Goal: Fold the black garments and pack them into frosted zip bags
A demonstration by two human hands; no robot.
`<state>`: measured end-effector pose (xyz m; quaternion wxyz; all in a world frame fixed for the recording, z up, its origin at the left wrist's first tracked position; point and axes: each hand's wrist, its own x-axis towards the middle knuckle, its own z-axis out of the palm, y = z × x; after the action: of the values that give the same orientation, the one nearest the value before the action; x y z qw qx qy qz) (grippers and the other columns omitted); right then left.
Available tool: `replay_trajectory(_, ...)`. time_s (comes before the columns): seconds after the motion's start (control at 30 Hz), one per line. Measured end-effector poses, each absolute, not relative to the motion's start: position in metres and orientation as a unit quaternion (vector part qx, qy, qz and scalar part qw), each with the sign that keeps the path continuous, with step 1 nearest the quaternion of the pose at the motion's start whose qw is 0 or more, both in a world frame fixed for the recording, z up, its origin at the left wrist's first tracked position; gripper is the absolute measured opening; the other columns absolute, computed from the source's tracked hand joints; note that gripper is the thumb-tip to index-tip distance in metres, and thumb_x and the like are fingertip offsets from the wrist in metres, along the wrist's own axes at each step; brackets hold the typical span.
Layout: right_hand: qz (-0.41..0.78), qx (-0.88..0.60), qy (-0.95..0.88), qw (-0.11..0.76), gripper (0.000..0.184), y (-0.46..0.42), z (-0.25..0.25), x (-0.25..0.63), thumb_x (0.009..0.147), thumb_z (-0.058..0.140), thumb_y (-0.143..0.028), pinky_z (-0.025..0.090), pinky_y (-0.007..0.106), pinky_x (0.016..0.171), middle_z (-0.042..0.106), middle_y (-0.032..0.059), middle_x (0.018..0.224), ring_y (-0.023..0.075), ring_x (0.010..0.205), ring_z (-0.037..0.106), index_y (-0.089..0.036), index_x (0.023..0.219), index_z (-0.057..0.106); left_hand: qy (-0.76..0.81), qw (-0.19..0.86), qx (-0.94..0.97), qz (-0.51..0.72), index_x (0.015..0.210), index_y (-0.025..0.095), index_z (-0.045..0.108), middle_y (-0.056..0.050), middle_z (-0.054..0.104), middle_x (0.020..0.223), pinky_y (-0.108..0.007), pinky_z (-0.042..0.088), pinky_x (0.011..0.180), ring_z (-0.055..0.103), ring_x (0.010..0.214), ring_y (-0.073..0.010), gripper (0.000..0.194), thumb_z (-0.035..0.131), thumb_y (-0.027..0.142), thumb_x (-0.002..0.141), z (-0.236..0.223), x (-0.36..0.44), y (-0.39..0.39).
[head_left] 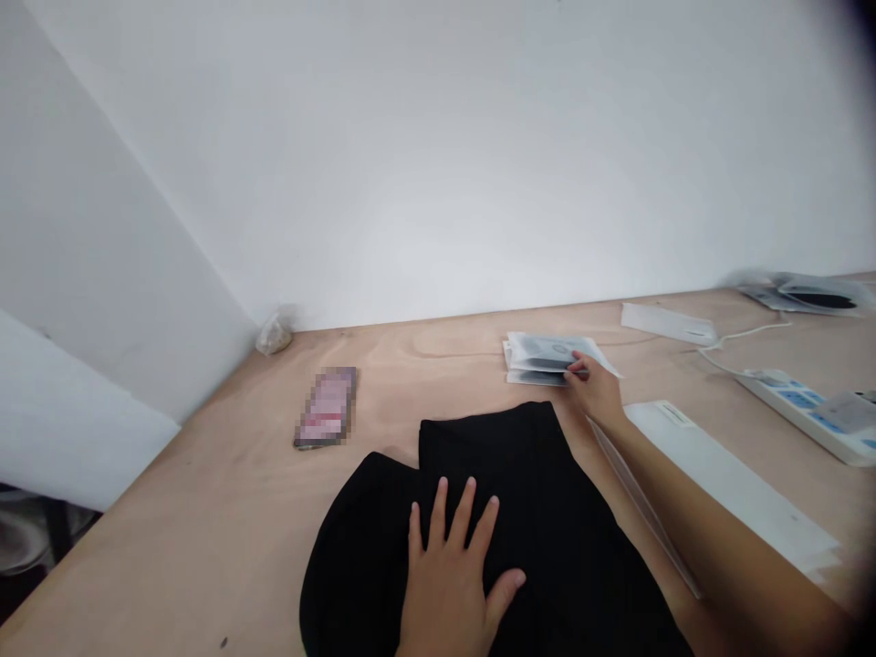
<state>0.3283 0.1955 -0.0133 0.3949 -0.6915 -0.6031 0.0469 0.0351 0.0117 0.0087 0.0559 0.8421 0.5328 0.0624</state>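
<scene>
A black garment (534, 511) lies spread on the wooden table in front of me. My left hand (452, 575) rests flat on it, fingers spread. Farther off to the right, my right hand (594, 383) pinches the near right side of a small stack of frosted plastic packets (540, 351) with dark contents. Whether the fingers grip one packet or several, I cannot tell. Beside my right forearm lie long translucent plastic bags (725, 484), partly hidden by the arm.
A phone (327, 408) with a blurred screen lies at the left. A small clear bag (275, 334) sits in the back corner. On the right are a white power strip (814, 415) with its cable, a flat plastic sleeve (667, 323) and more packets (808, 294) by the wall.
</scene>
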Motion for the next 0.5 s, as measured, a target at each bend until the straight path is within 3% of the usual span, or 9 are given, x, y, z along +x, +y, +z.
replay_trajectory(0.17, 0.022, -0.702, -0.627, 0.338, 0.033, 0.183, 0.006, 0.324, 0.088, 0.054, -0.033, 0.048, 0.043, 0.083, 0.054, 0.0086, 0.12, 0.0215, 0.1, 0.056, -0.018, 0.117, 0.052, 0.532, 0.046, 0.843, 0.071, 0.138, 0.036, 0.028, 0.0, 0.027, 0.147, -0.068, 0.029, 0.097, 0.024, 0.133, -0.038, 0.056, 0.037, 0.055, 0.086, 0.005, 0.034, 0.011)
replay_trajectory(0.27, 0.008, -0.692, -0.653, 0.309, 0.039, 0.151, 0.02, 0.295, 0.086, 0.053, -0.029, 0.042, 0.049, 0.092, 0.04, 0.016, 0.137, 0.0298, 0.117, 0.047, -0.018, 0.124, 0.049, 0.527, 0.04, 0.845, 0.08, 0.139, 0.037, 0.027, 0.0, 0.027, 0.148, -0.068, 0.03, 0.097, 0.024, 0.133, -0.0376, 0.056, 0.039, 0.054, 0.087, 0.005, 0.035, 0.01)
replay_trajectory(0.4, 0.026, -0.627, -0.737, 0.25, 0.048, 0.075, 0.026, 0.238, 0.085, 0.049, -0.035, 0.036, 0.047, 0.101, 0.036, 0.0064, 0.144, 0.0278, 0.129, 0.036, -0.025, 0.132, 0.044, 0.537, 0.036, 0.839, 0.08, 0.139, 0.037, 0.026, 0.003, 0.029, 0.147, -0.062, 0.035, 0.098, 0.027, 0.133, -0.0324, 0.052, 0.039, 0.043, 0.089, 0.012, 0.032, 0.011)
replay_trajectory(0.5, 0.003, -0.572, -0.807, 0.147, 0.059, 0.024, 0.016, 0.215, 0.087, 0.042, -0.05, 0.034, 0.054, 0.1, 0.024, 0.0046, 0.149, 0.0308, 0.134, 0.025, -0.032, 0.141, 0.027, 0.563, 0.01, 0.823, 0.079, 0.138, 0.038, 0.027, 0.004, 0.029, 0.146, -0.061, 0.034, 0.099, 0.027, 0.134, -0.0312, 0.05, 0.039, 0.041, 0.09, 0.014, 0.018, 0.011)
